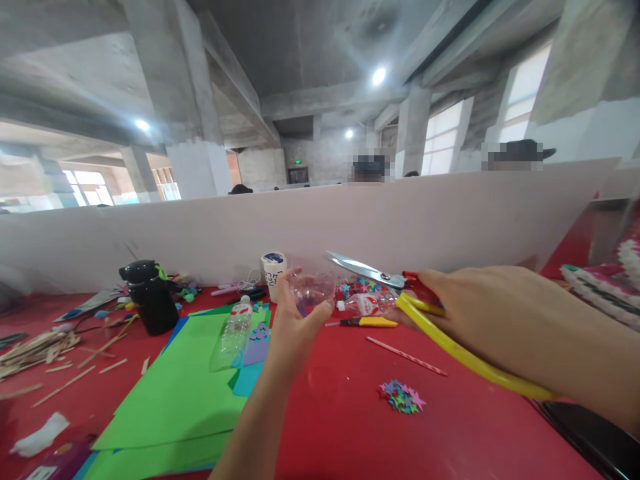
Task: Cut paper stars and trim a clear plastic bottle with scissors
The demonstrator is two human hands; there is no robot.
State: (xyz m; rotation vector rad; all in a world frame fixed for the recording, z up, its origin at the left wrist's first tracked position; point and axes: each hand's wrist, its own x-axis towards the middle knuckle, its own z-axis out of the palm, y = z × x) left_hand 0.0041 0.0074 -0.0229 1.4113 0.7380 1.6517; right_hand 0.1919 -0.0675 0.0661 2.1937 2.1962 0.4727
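My left hand is wrapped round a clear plastic cup, perhaps a cut bottle part, held above the red table. In my right hand is a pair of scissors with a yellow and red handle. Its blades point left, with their tips close to the cup's upper rim; whether they touch it I cannot tell. Behind and below the scissors lies a small bottle with a red label. A yellow utility knife and a pink patterned stick lie on the table.
Green sheets bear another clear bottle. Star-shaped pieces form a small pile. A black flask and wooden sticks are at the left. A white container stands before the white partition.
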